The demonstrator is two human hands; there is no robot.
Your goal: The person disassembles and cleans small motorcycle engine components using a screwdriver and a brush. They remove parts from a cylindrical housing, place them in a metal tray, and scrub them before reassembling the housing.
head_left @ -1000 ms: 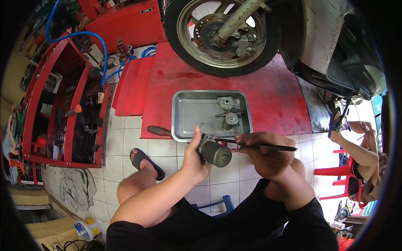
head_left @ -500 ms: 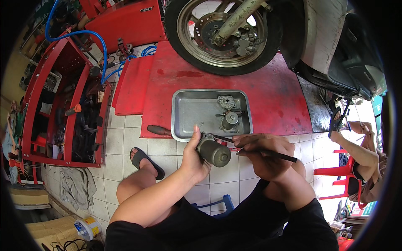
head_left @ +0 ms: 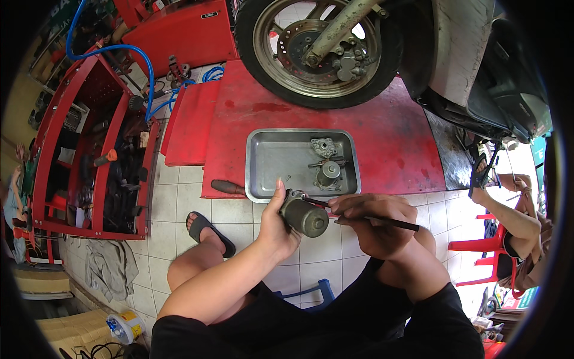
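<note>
- The left hand is closed around a small grey cylindrical motor, thumb up along its near side, the fingers wrapped behind it and mostly hidden. The motor's round end faces the camera.
- The motor is held in the air over the white tiled floor, just in front of the near edge of a metal tray and above the person's knees.
- The right hand is curled tight around a thin dark tool with a long slim handle that sticks out to the right past the knuckles.
- The tool's tip reaches left to the upper side of the motor, where a bit of red shows; whether the tip is touching or inside the housing I cannot tell.
- The two hands are close together, nearly meeting at the motor.
- The tray sits on a red platform and holds a few small metal parts toward its right side.
- A dark-handled tool lies at the platform's edge, just left of the tray.
- A motorcycle front wheel stands on the platform beyond the tray.
- A red tool cart stands to the left, and a foot in a black sandal rests on the tiles below it.
- Another person's arm shows at the right edge, well apart from the hands.
</note>
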